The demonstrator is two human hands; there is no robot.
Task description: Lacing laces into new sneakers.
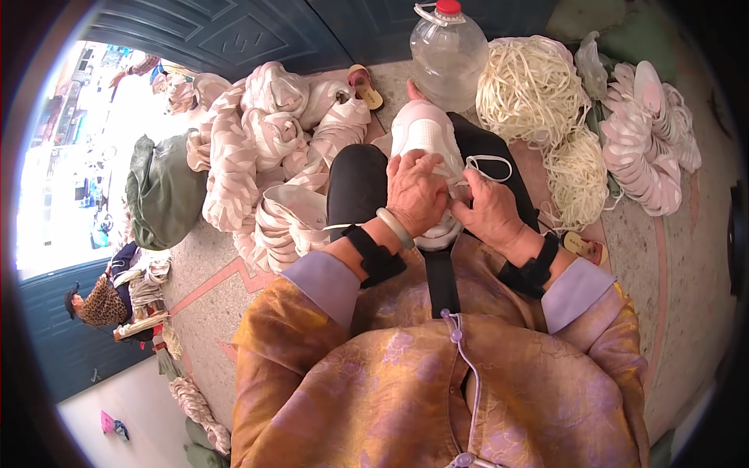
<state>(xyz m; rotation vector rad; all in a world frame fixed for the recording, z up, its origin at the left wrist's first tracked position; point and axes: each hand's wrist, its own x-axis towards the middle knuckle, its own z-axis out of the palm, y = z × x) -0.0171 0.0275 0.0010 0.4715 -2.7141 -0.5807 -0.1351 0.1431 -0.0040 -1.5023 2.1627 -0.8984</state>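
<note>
Shoe (pixel 425 129) is between the knees, toe pointing far, pale pink and white. Both hands on its lacing area. Left hand (pixel 417 191) lies across the left side of it, fingers bent onto the upper; can't tell if it's also pinching anything, fingertips overlap. Right hand (pixel 491 207) is on the right side, thumb and forefinger pinching the white lace (pixel 512 168), which loops out to the right above the knuckles. Bangle (pixel 395 228) on left wrist, black straps (pixel 378 253) on both.

Around, on the floor: heap of uppers (pixel 273 90) to the left, green sack (pixel 160 191) beyond it. Far side: red-capped jug (pixel 449 66), just right of it a big tangle of laces (pixel 530 86). More uppers (pixel 651 148) further right. Sandal (pixel 364 87) far, left of the jug. Co-worker (pixel 105 300) at far left.
</note>
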